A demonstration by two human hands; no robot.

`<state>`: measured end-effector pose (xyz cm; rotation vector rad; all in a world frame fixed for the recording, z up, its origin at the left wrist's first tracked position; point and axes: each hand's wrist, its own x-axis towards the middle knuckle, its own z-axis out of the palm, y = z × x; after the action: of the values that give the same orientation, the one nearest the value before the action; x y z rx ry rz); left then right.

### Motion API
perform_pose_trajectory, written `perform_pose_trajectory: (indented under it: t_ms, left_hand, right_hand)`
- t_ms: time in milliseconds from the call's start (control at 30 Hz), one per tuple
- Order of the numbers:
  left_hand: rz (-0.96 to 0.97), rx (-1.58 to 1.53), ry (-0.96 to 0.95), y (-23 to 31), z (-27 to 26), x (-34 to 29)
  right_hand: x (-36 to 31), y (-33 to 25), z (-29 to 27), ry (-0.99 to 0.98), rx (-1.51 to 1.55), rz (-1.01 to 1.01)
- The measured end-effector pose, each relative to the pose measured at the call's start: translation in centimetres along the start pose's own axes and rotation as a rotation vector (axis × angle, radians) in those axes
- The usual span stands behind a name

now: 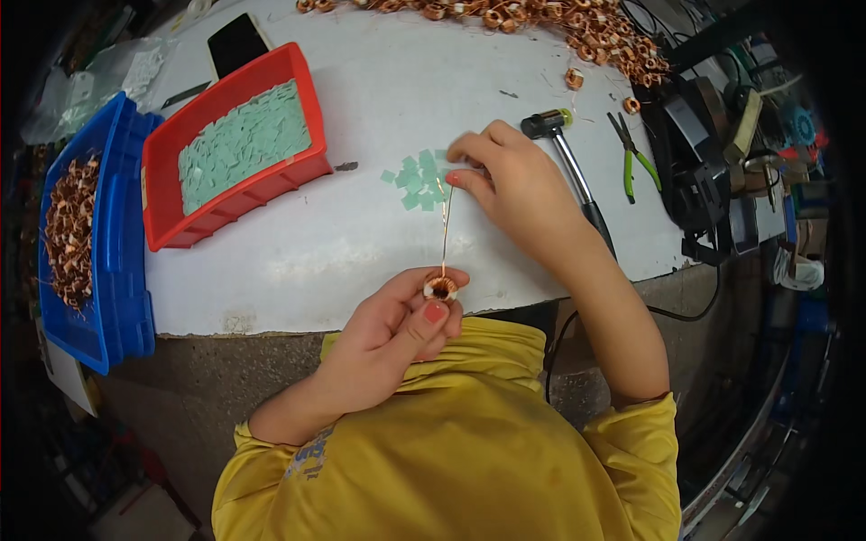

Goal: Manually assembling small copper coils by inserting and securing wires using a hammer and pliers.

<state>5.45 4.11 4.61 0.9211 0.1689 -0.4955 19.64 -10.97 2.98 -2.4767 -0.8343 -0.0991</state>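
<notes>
1. Coil (441, 288): small copper-wound ring, held just off the near tabletop (361, 243) edge, at 6 o'clock from the green chips (417, 178). One wire lead (446, 230) runs straight up from it toward 12 o'clock.
2. Left hand (397, 329): grip closed on the coil, thumb (431, 317) below, fingertips above. Forearm enters from 7 o'clock, wrist bent inward.
3. Right hand (510, 176): thumb and forefinger pinched together on the top end of the lead, above the chips. Other fingers curled. Forearm comes in from 5 o'clock, elbow out.
4. Handling, judged: coil looks light and rigid in the core; the windings look fine and could shift or scratch if squeezed hard. Best held by the ring's outer edge, as now. The lead looks thin and springy, likely to kink if bent sharply; take it near the tip and pull along its length.
5. Chips: small flat green pieces, loose on the tabletop; probably very light and easily scattered.
6. Surroundings: red bin (230, 144) of the same green chips at 10 o'clock; blue bin (99, 234) of coils at 9 o'clock; coil pile (541, 18) at 12 o'clock; hammer (568, 158) and green-handled pliers (634, 158) at 2 o'clock of the right hand.
</notes>
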Motion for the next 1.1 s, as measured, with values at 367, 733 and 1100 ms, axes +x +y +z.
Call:
perform_pose_trajectory:
  t_ms: [367, 733, 1100]
  left_hand:
    - [-0.058, -0.066, -0.051, 0.7, -0.9, -0.7]
    - [0.047, 0.073, -0.100, -0.6, -0.5, -0.1]
    - [0.128, 0.272, -0.139, -1.0, 0.4, 0.1]
  right_hand:
    - [2.2, -2.1, -1.8, -0.349, -0.033, 0.140]
    - [-8.2, -6.8, -6.3, 0.195, 0.932, 0.636]
    - [-11.7, -6.0, -3.1, 0.245, 0.392, -0.030]
